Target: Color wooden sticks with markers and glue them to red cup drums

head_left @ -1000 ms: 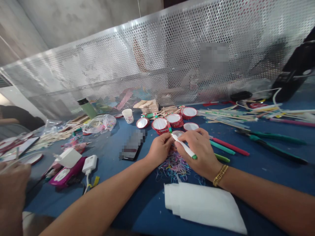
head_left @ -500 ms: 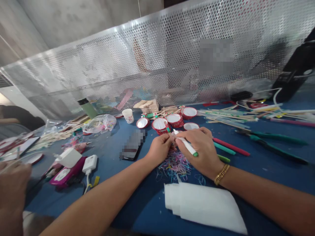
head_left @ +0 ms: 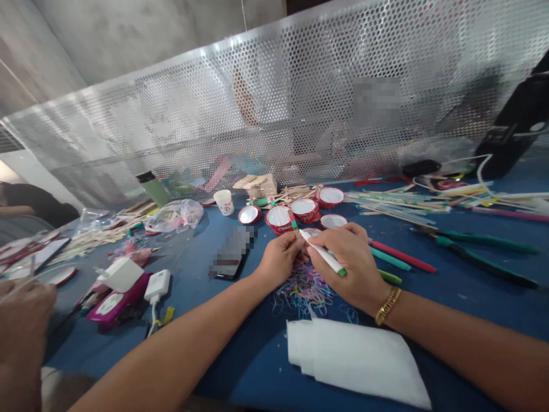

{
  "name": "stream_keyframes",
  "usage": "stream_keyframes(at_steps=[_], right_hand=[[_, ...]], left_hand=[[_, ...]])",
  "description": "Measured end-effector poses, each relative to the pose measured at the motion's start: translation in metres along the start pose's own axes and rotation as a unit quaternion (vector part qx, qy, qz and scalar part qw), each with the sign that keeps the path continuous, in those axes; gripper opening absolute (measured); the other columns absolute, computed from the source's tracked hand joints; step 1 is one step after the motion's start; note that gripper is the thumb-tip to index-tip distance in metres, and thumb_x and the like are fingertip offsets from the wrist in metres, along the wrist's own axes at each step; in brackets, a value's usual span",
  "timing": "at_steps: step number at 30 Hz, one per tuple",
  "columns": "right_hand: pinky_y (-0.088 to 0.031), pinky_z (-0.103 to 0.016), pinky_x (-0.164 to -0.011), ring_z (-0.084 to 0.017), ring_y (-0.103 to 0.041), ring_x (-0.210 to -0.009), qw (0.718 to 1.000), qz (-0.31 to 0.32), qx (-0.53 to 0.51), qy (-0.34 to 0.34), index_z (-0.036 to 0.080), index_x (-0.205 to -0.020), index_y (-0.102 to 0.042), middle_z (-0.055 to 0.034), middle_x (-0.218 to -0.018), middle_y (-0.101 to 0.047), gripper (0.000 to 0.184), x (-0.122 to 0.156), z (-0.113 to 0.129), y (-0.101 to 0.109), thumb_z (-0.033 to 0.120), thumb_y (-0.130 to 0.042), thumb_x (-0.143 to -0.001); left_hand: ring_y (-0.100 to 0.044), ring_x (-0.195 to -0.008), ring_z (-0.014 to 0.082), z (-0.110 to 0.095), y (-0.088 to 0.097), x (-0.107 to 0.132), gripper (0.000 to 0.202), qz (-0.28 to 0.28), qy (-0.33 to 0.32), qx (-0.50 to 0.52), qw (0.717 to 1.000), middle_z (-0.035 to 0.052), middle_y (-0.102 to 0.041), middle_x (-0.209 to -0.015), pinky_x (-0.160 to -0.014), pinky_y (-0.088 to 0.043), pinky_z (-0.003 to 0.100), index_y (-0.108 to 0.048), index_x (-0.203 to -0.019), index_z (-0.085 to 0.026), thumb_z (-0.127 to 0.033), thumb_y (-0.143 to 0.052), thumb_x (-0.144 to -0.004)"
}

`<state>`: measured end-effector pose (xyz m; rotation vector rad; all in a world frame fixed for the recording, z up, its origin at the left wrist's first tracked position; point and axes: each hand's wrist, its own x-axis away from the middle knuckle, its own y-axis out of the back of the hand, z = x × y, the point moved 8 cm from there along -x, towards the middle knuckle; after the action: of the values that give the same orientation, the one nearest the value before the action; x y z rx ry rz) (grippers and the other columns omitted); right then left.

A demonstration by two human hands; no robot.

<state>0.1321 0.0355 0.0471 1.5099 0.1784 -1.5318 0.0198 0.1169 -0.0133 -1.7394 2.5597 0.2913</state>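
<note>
My right hand (head_left: 349, 263) is closed around a white stick with a green tip (head_left: 322, 256), which lies slanted across its fingers. My left hand (head_left: 279, 258) pinches something small at the stick's upper end; I cannot make it out. Both hands hover over a heap of thin coloured rubber bands (head_left: 305, 289) on the blue table (head_left: 450, 286). Just behind the hands stand several red-rimmed round lids (head_left: 278, 217).
A folded white cloth (head_left: 355, 357) lies near me. A dark phone (head_left: 231, 254), white charger (head_left: 156, 285) and pink device (head_left: 112, 306) sit to the left. Green-handled pliers (head_left: 472, 249), coloured sticks (head_left: 403, 256) and wooden sticks (head_left: 398, 205) lie right. Another person's hand (head_left: 21, 320) shows at far left. A perforated metal screen (head_left: 300, 103) closes the back.
Hardly anything moved. My right hand shifted the white stick up slightly and back down, while my left hand stayed pinched at its end.
</note>
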Motion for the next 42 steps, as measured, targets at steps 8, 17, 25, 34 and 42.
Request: stream_keyframes(at_steps=[8,17,25,34,42], right_hand=[[-0.036,-0.041,-0.089,-0.018,-0.061,-0.076,1.000,0.002,-0.017,-0.008,0.022,-0.093,-0.061,-0.0005,-0.080,-0.068,0.008,0.0000,-0.0015,-0.0009,0.022,-0.054,-0.090],[-0.034,-0.041,-0.088,-0.018,-0.061,-0.078,1.000,0.008,-0.014,-0.002,0.022,-0.094,-0.059,0.0001,-0.081,-0.067,0.007,0.0007,-0.0006,-0.0021,0.023,-0.053,-0.092],[-0.034,-0.041,-0.089,-0.018,-0.060,-0.079,1.000,0.012,-0.014,-0.005,0.022,-0.093,-0.059,-0.0001,-0.082,-0.067,0.006,0.0010,-0.0018,-0.0040,0.023,-0.053,-0.092],[-0.033,-0.041,-0.089,-0.019,-0.062,-0.081,1.000,0.001,0.009,-0.018,0.022,-0.094,-0.059,-0.0010,-0.086,-0.069,0.006,0.0023,-0.0070,-0.0029,0.024,-0.054,-0.092],[-0.034,-0.040,-0.088,-0.019,-0.061,-0.080,1.000,-0.003,0.005,-0.007,0.022,-0.093,-0.059,-0.0005,-0.085,-0.069,0.005,0.0017,-0.0030,-0.0012,0.023,-0.054,-0.091]], left_hand=[[-0.056,-0.060,0.0123,-0.0001,0.0007,-0.0019,0.038,-0.002,-0.006,-0.013,1.000,0.0003,-0.060,-0.065,-0.058,-0.044,0.023,-0.055,-0.066,-0.016,-0.050,-0.067,-0.080],[-0.053,-0.056,0.0113,-0.0013,0.0007,-0.0019,0.034,-0.001,-0.016,-0.021,1.000,-0.0007,-0.059,-0.063,-0.056,-0.042,0.023,-0.055,-0.066,-0.016,-0.045,-0.065,-0.082],[-0.054,-0.058,0.0125,-0.0065,0.0013,-0.0004,0.031,-0.006,-0.020,-0.042,0.999,-0.0009,-0.059,-0.061,-0.056,-0.042,0.023,-0.057,-0.066,-0.016,-0.042,-0.066,-0.081],[-0.056,-0.059,0.0126,0.0000,0.0018,-0.0020,0.030,-0.007,-0.008,-0.016,1.000,0.0005,-0.062,-0.067,-0.057,-0.043,0.023,-0.060,-0.070,-0.016,-0.043,-0.068,-0.079],[-0.056,-0.059,0.0125,-0.0032,0.0003,-0.0008,0.032,-0.003,-0.014,-0.015,1.000,0.0003,-0.061,-0.065,-0.057,-0.043,0.023,-0.059,-0.068,-0.016,-0.045,-0.067,-0.080]])
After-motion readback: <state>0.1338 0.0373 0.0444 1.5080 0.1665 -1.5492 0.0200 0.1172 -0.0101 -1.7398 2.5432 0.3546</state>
